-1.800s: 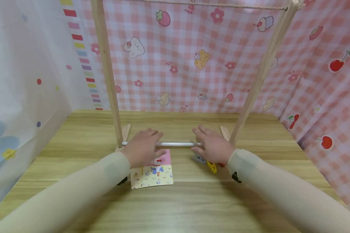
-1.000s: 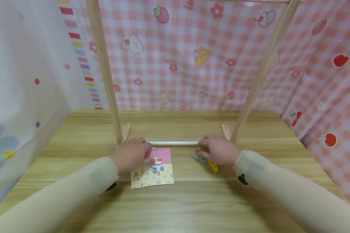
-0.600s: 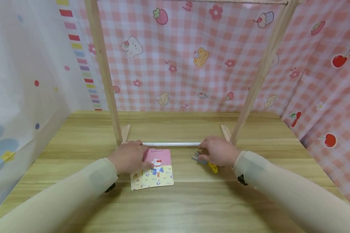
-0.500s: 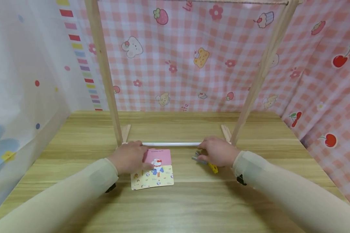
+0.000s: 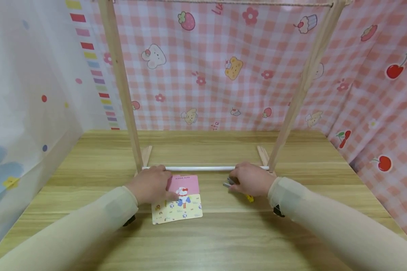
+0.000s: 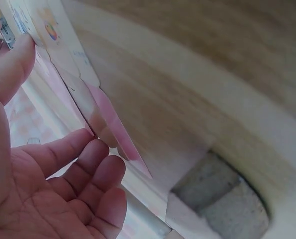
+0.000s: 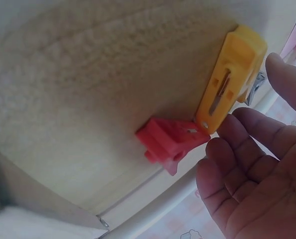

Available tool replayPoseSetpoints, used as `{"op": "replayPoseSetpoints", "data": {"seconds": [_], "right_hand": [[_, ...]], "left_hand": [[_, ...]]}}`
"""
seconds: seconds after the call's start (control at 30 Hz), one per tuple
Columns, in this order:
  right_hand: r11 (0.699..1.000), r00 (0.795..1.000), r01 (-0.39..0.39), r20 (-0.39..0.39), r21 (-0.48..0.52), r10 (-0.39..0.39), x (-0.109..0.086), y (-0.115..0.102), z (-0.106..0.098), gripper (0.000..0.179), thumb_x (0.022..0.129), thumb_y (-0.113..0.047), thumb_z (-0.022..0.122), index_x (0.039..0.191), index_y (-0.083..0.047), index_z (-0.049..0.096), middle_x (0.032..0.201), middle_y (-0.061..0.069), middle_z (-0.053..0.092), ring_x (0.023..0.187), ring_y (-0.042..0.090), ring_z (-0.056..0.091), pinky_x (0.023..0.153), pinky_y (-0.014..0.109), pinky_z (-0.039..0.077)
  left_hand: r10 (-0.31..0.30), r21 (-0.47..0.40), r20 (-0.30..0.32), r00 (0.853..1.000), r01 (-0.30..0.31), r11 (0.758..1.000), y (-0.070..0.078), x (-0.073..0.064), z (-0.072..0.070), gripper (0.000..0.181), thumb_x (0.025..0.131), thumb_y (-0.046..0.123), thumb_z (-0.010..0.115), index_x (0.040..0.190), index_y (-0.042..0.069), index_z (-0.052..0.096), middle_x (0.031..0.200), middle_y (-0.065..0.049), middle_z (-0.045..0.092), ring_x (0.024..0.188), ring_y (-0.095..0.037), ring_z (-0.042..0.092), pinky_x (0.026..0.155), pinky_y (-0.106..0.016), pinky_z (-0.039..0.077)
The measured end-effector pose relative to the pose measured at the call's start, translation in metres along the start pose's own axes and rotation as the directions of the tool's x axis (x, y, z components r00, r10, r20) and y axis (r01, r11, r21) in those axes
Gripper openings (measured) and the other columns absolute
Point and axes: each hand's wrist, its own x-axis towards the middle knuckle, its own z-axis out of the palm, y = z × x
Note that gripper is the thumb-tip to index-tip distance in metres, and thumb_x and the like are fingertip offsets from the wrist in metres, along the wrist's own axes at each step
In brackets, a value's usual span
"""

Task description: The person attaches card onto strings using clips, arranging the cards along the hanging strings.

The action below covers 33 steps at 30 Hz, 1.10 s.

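A pink and yellow card printed with a cartoon rabbit lies at mid-table. My left hand covers its left side and pinches it, thumb on the near part and forefinger at the pink far edge. In the left wrist view a second pink edge shows beneath the upper layer. My right hand hovers over the clothes pegs with loosely bent fingers. A grey peg sits between thumb and forefinger tips. The yellow peg is close to the fingertips, and a red peg lies beside it.
A white rod runs low between two upright wooden posts, just behind both hands. String spans the posts near their tops. Patterned cloth hangs behind the wooden table.
Both hands came down from lying flat over the rod, with fingers bending. The left hand settled on the card, whose near left corner shifted slightly toward me. The right hand now covers more of the pegs.
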Motion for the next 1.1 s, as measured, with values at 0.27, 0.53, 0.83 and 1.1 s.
{"op": "replayPoseSetpoints", "data": {"seconds": [0.27,0.53,0.83,1.1], "right_hand": [[0.999,1.000,0.020,0.005,-0.034,-0.019,0.0002,-0.0013,0.0013,0.023,0.094,-0.036,0.081,0.087,-0.017,0.069,0.080,-0.006,0.057,0.074,0.010,0.049,0.068,0.027,0.044],[0.998,0.999,0.052,-0.002,-0.037,-0.052,0.0022,-0.0033,0.0024,0.023,0.094,-0.035,0.081,0.090,-0.017,0.068,0.078,-0.007,0.055,0.072,0.010,0.048,0.071,0.029,0.043],[0.997,0.999,0.047,-0.004,-0.057,-0.047,0.0028,-0.0061,0.0048,0.023,0.094,-0.035,0.081,0.090,-0.015,0.070,0.083,-0.006,0.058,0.077,0.012,0.050,0.071,0.030,0.045],[0.995,0.997,0.064,-0.027,-0.079,-0.067,0.0037,-0.0074,0.0079,0.022,0.094,-0.034,0.081,0.091,-0.015,0.071,0.084,-0.005,0.059,0.079,0.013,0.051,0.074,0.033,0.046]], "left_hand": [[0.014,-0.032,-0.036,0.999,-0.015,0.999,0.0010,-0.0007,-0.0006,0.072,0.081,0.064,0.083,0.126,0.010,0.067,0.118,-0.005,0.066,0.111,-0.026,0.061,0.107,-0.052,0.051],[0.017,-0.064,-0.058,0.998,-0.021,0.998,0.0005,-0.0008,-0.0005,0.075,0.081,0.063,0.084,0.129,0.009,0.064,0.106,0.001,0.065,0.099,-0.021,0.059,0.100,-0.048,0.053],[0.020,-0.109,-0.082,0.996,-0.028,0.994,0.0008,-0.0011,-0.0025,0.056,0.082,0.057,0.086,0.110,0.014,0.063,0.092,0.004,0.061,0.085,-0.018,0.056,0.084,-0.039,0.052],[0.020,-0.170,-0.097,0.995,-0.036,0.985,-0.0019,-0.0003,-0.0027,0.045,0.086,0.051,0.085,0.103,0.015,0.062,0.085,0.004,0.059,0.079,-0.017,0.055,0.073,-0.033,0.047]]}}
